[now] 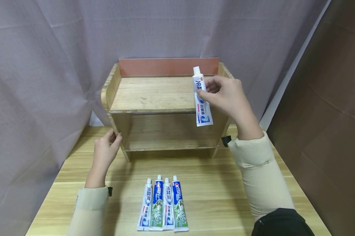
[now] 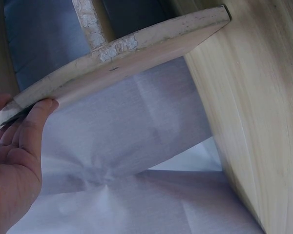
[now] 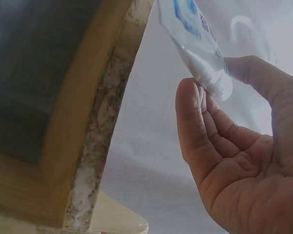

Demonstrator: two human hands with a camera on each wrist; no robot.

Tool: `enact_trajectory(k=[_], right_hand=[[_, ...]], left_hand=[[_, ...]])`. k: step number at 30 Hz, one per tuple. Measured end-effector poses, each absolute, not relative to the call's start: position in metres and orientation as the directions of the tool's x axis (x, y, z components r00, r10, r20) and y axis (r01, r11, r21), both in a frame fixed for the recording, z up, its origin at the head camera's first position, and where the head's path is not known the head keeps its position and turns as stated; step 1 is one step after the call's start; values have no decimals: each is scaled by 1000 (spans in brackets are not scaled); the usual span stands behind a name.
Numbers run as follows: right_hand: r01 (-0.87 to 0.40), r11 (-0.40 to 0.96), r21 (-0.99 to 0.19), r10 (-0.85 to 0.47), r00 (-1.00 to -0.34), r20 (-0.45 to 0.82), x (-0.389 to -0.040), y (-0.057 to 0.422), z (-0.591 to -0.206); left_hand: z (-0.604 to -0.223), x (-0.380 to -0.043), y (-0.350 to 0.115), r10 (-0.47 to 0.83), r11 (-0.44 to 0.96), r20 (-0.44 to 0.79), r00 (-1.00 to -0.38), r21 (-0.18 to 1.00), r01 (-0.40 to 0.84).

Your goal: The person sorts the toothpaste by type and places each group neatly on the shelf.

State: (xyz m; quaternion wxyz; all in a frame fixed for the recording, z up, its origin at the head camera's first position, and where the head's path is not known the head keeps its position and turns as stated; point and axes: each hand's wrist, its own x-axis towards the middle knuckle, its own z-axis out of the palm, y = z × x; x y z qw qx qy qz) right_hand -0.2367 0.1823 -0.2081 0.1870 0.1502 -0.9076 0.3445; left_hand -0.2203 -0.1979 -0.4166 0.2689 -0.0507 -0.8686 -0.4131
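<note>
Curtains (image 1: 156, 29) behind a table (image 1: 213, 203) suggest a booth.

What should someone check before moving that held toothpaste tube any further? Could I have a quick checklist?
1. Right hand pinching the held tube between thumb and fingers: ok.
2. Held tube's cap in place, pointing up: ok.
3. Left hand holding the side panel of the wooden shelf: ok.
4. Held tube not touching the shelf: cannot tell; they overlap in the head view.
5. Other four tubes lying side by side on the table: ok.
6. Cap screwed tight: cannot tell.
</note>
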Motion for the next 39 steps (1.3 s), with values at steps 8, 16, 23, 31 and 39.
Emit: enact_trajectory(k=[8,16,23,31,39], right_hand=[[-365,746,-557,-134,-902,411,-244,183,-200],[-319,759,-567,-104,-920,378,-255,184,-198],[-194,749,-633,-15,-961,276,-275,180,-199],[-121,778,-617,25,-975,223,-316,175,-213],[-115,829,-547,63,-953,295,-328,177,-227]], left_hand=[[-417,-221,-198,-133,653,508,-851,690,310],[-417,-221,-198,-137,655,514,-847,688,311],[-416,-220,-201,-137,652,501,-854,695,303],[-416,-220,-202,-136,643,486,-863,706,296],[-416,-219,-201,-141,650,475,-869,706,281]])
